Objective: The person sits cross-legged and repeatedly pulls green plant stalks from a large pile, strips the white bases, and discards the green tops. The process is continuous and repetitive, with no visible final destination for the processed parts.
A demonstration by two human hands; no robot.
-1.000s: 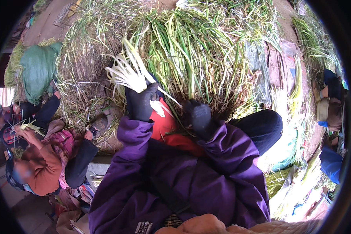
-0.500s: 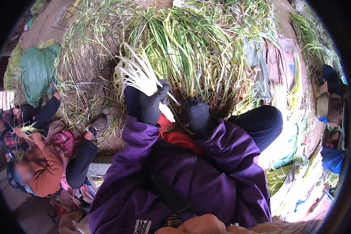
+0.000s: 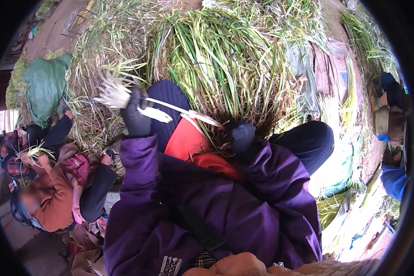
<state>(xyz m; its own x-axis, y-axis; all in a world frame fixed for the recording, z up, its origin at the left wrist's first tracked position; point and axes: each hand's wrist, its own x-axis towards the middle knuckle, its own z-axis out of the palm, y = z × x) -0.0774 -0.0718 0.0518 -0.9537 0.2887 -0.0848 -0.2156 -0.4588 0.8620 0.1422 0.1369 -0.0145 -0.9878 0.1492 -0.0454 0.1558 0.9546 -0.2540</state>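
My left hand (image 3: 134,112) in a black glove is closed round a bunch of pale white stalks (image 3: 112,92), held left over my dark-clad knee. One long stalk (image 3: 188,110) sticks out rightward from the bunch toward my right hand (image 3: 241,135), also black-gloved, with curled fingers at the roots of the green plant pile (image 3: 207,55). What those fingers grip is hidden. A red cloth (image 3: 184,140) lies in my lap below the stalks.
Co-workers (image 3: 55,198) sit at the left, hands holding thin stalks, beside a green sack (image 3: 46,87). More plant heaps, plastic sheets (image 3: 296,83) and bundles of pale stalks lie at the right, with people's legs (image 3: 391,115) at the rim.
My left hand has swung leftward with the white bunch, uncovering more of my knee and the red cloth. My right hand has shifted slightly right, and the long stalk now lies flatter.
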